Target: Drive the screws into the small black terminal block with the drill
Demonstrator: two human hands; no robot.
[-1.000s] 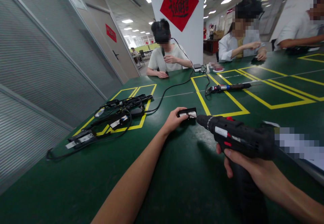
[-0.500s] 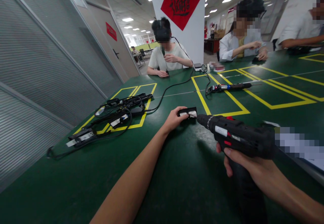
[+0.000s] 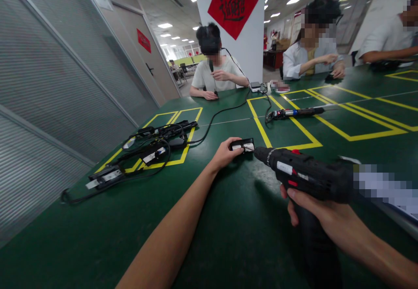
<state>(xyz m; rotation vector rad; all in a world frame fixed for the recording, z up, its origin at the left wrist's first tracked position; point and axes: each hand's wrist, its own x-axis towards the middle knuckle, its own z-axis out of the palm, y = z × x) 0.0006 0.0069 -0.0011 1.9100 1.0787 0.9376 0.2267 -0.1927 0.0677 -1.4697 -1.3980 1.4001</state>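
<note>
My left hand [image 3: 224, 153] is stretched far out over the green table [image 3: 228, 219] and grips a small black block with a white label [image 3: 243, 144], holding it on the tabletop. My right hand [image 3: 321, 217] is wrapped round the grip of a black cordless drill [image 3: 303, 178] with red marks. The drill lies level, and its bit tip touches the right side of the block.
Several black adapters with tangled cables [image 3: 143, 151] lie at the left in a yellow-taped box. A long black tool [image 3: 295, 113] lies farther back. Three other people [image 3: 217, 73] sit working at the far edge. A blurred white patch [image 3: 385, 186] lies at the right.
Between the first two frames the view dipped slightly; since then the drill and my right hand have edged a little up and left. My left hand still holds the block in place.
</note>
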